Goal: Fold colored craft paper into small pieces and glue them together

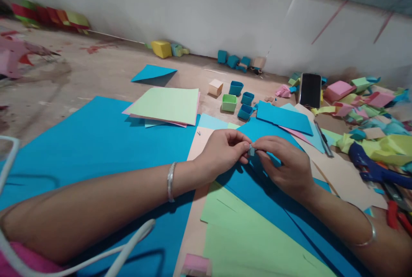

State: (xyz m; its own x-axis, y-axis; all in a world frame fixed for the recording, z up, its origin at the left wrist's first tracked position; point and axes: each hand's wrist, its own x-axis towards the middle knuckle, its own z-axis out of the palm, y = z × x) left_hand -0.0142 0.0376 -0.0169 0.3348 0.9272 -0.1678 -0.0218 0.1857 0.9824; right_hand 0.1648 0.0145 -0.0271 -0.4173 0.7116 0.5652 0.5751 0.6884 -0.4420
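My left hand (pixel 223 150) and my right hand (pixel 285 161) meet near the middle of the head view, over blue paper. Between their fingertips is a small light-blue folded paper piece (pixel 251 151), pinched from both sides and partly covered by the fingers. Under and around the hands lie a large blue sheet (pixel 106 140) and light-green sheets (pixel 244 234). Just beyond them stand small open paper boxes: a green one (pixel 229 103) and several blue ones, such as the blue box (pixel 236 88).
A stack of coloured sheets (pixel 167 103) lies left of the boxes. On the right are a phone (pixel 310 90), a cutter knife (pixel 323 140), a blue-handled glue gun (pixel 373 167), red-handled pliers (pixel 392 215) and paper scraps (pixel 373 109). White tubing (pixel 128 242) crosses the lower left.
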